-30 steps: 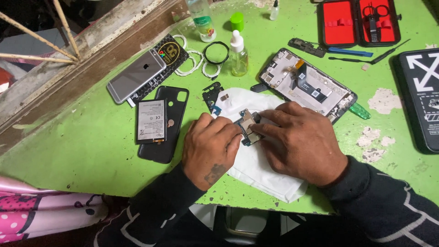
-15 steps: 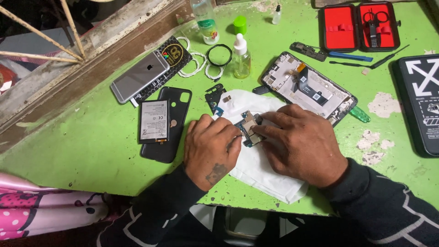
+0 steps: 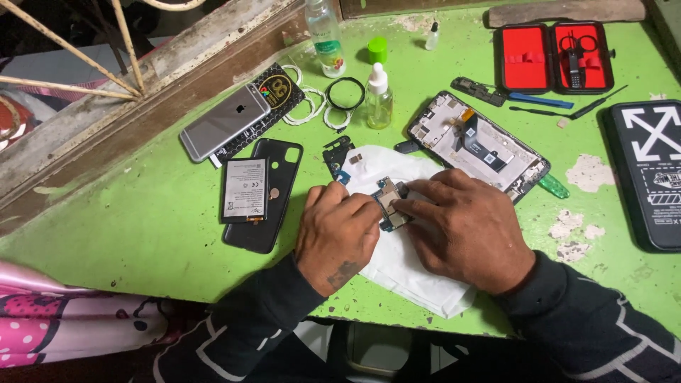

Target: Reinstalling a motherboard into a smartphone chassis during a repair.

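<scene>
Two hands, left hand (image 3: 339, 234) and right hand (image 3: 464, 230), pinch one circuit board (image 3: 389, 202) (three bottles behind).

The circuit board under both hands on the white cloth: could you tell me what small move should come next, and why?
Probably hold it steady with the left hand while the right hand works the board's top. Both sets of fingertips already press on it over the white cloth, and no tool is in hand.

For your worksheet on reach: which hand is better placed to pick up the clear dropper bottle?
Probably the right hand: the dropper bottle stands up-table nearer its side. Both it and the left hand are pressing the small circuit board on the white cloth.
</scene>
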